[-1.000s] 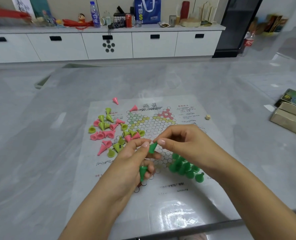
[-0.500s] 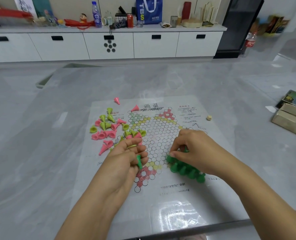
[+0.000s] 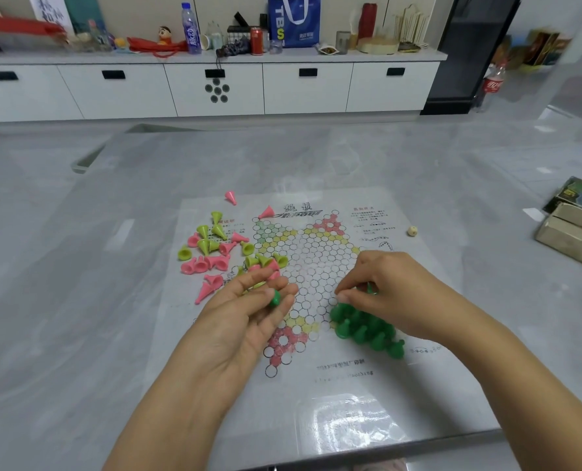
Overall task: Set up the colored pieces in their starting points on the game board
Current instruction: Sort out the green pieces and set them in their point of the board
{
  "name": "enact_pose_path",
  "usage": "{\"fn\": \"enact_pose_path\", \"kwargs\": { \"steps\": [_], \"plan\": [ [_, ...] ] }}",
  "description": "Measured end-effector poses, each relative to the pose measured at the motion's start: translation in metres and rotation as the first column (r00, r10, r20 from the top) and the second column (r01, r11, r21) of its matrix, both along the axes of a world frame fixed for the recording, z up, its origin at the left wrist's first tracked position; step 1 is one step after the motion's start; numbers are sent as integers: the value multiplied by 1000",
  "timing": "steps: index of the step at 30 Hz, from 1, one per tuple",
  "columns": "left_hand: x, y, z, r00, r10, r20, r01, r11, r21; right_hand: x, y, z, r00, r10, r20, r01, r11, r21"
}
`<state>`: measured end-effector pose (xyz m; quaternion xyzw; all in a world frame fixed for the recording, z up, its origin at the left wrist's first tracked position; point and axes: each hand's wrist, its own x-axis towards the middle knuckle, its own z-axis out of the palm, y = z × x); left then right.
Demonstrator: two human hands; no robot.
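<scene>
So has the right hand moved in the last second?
Yes. The right hand dropped from mid-board toward the dark green pieces at the board's near-right corner.

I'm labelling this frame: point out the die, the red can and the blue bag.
die (image 3: pixel 412 231), head view, its pale top face
red can (image 3: pixel 256 40), head view, mid side
blue bag (image 3: pixel 294 23), head view, front panel

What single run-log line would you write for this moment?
stage: placing dark green pieces | left hand: holds spare green piece | right hand: pinching a piece at the green cluster | pink and lime pieces: loose on game board
</scene>
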<state>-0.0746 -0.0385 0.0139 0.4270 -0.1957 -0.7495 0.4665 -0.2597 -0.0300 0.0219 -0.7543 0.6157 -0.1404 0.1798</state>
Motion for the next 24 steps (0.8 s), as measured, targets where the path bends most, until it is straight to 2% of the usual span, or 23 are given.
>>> {"fn": "enact_pose_path", "kwargs": {
  "steps": [3,6,12,16,17,18,19,20,21,22,23,24],
  "plan": [
    [-1,1,-1,1000,-3,-21,3,1000,1,7,3,10,989,-1,147,20,992,-123],
    [-5,3,-4,1000,-23,-6,23,999,-33,24,7,15,960,117,254,-62,974,-216],
    [-8,5,-14,993,-13,114,21,997,-75,40,5,2,957,147,252,-87,968,-234],
    [-10,7,-10,985,2,173,20,992,-127,45,5,-1,970,143,195,-92,964,-251],
    [-10,8,-9,975,-1,221,37,987,-158,46,5,-1,975,140,174,-92,962,-258],
    [-10,9,-8,943,5,332,70,974,-216,46,5,-1,978,134,162,-87,960,-267],
    [-10,9,-8,859,41,510,135,943,-303,46,5,0,979,121,164,-73,960,-270],
    [-8,9,-10,701,137,700,236,881,-409,44,5,1,979,103,175,-53,962,-269],
    [-4,8,-12,494,276,824,359,799,-482,42,4,2,979,83,184,-31,963,-267],
    [1,6,-14,290,431,855,466,717,-519,38,3,3,980,63,189,-10,964,-266],
    [6,1,-19,136,546,827,548,654,-522,33,3,4,981,41,190,11,964,-265],
    [11,-4,-24,27,591,806,596,638,-487,29,2,5,981,16,192,36,964,-263]
  ]
}}
